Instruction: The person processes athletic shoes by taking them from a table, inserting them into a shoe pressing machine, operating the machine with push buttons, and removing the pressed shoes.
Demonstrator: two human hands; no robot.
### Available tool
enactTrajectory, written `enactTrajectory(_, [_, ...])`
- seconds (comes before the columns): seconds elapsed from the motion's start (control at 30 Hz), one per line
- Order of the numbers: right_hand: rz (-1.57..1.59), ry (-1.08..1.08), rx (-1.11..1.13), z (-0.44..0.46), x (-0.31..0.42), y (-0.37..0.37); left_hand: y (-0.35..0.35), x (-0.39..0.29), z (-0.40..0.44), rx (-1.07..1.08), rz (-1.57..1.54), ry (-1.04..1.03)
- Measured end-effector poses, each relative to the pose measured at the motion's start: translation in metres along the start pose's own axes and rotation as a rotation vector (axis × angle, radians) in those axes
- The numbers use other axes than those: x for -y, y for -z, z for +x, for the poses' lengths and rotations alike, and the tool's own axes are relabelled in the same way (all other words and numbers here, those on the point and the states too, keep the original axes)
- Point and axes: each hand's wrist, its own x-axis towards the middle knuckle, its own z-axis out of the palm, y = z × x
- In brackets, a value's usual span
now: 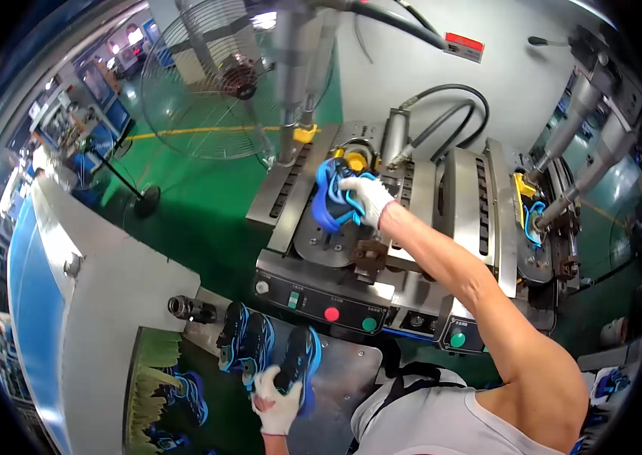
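Note:
My right hand point(367, 199), in a white glove, is closed on a black and blue shoe point(333, 196) over the left station of the metal machine point(328, 246). In a white glove too, my left hand point(275, 400) grips the lower end of another black and blue shoe point(300, 362) on the metal table point(344, 379). Two similar shoes point(234, 334) point(257, 343) lie side by side just left of it. A yellow part point(356, 161) of the machine sits behind the shoe in my right hand.
Red and green buttons point(331, 313) line the machine's front panel. A large fan point(238, 77) stands at the back left. More shoes point(191, 394) lie below green bristles at the lower left. Another blue-trimmed shoe point(535, 224) is in the right station.

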Motion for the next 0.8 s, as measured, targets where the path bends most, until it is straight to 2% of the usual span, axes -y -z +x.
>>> enactTrajectory(0.03, [-0.155, -0.059, -0.127, 0.022, 0.002, -0.003, -0.008, 0.013, -0.024, 0.037, 0.016, 0.131])
enactTrajectory(0.1, [-0.332, 0.021, -0.331, 0.077, -0.018, -0.006, -0.005, 0.011, -0.05, 0.139, 0.001, 0.346])
enactTrajectory(0.17, [-1.07, 0.111, -0.493, 0.173, -0.057, 0.024, -0.028, 0.028, -0.078, 0.137, 0.09, 0.431])
enactTrajectory(0.2, [-1.306, 0.121, -0.738, 0.17, -0.072, 0.0, -0.045, 0.041, -0.095, 0.094, 0.063, 0.459])
enactTrajectory(0.23, [-1.362, 0.155, -0.683, 0.162, -0.069, -0.005, -0.059, 0.053, -0.109, 0.066, 0.047, 0.482])
enactTrajectory(0.27, [-1.457, 0.135, -0.512, 0.183, -0.062, -0.009, -0.068, 0.047, -0.113, 0.046, 0.117, 0.536])
enactTrajectory(0.3, [-1.442, 0.141, -0.523, 0.173, -0.056, -0.008, -0.058, 0.034, -0.103, 0.114, 0.109, 0.616])
enactTrajectory(0.33, [-1.426, 0.147, -0.533, 0.159, -0.048, -0.009, -0.071, 0.04, -0.107, 0.093, 0.088, 0.624])
enactTrajectory(0.37, [-1.344, 0.178, -0.699, 0.17, -0.07, 0.006, -0.086, 0.045, -0.11, 0.073, 0.067, 0.633])
enactTrajectory(0.4, [-1.355, 0.199, -0.702, 0.172, -0.069, 0.006, -0.103, 0.048, -0.109, 0.077, 0.088, 0.591])
enactTrajectory(0.43, [-1.381, 0.247, -0.643, 0.179, -0.073, -0.019, -0.127, 0.046, -0.115, 0.044, 0.107, 0.599])
enactTrajectory(0.47, [-1.459, 0.22, -0.493, 0.193, -0.075, -0.018, -0.141, 0.04, -0.111, -0.067, 0.135, 0.582])
enactTrajectory(0.5, [-2.126, 0.387, -0.233, 0.224, -0.092, 0.031, -0.137, 0.039, -0.117, -0.04, 0.114, 0.603])
enactTrajectory(0.53, [-2.373, 0.49, -0.047, 0.171, -0.061, -0.004, -0.152, 0.04, -0.12, -0.064, 0.077, 0.604])
enactTrajectory(0.57, [-1.693, 0.308, -0.323, 0.177, -0.06, -0.018, -0.152, 0.038, -0.112, -0.056, 0.09, 0.638])
enactTrajectory(0.6, [-1.885, 0.284, -0.197, 0.186, -0.056, -0.016, -0.155, 0.045, -0.117, -0.067, 0.126, 0.619])
enactTrajectory(0.63, [-1.765, 0.388, -0.14, 0.222, -0.067, 0.012, -0.152, 0.049, -0.118, -0.1, 0.127, 0.578])
enactTrajectory(0.67, [-1.887, 0.456, 0.052, 0.245, -0.066, 0.02, -0.141, 0.048, -0.11, -0.081, 0.019, 0.604])
enactTrajectory(0.7, [-1.056, 0.126, 0.015, 0.234, -0.058, 0.021, -0.141, 0.054, -0.109, -0.057, 0.028, 0.599])
enactTrajectory(0.77, [-0.739, 0.052, -0.062, 0.192, -0.032, 0.004, -0.144, 0.067, -0.105, -0.113, 0.055, 0.527])
enactTrajectory(0.8, [-0.971, 0.234, -0.032, 0.179, -0.031, 0.007, -0.148, 0.073, -0.108, -0.132, 0.047, 0.497])
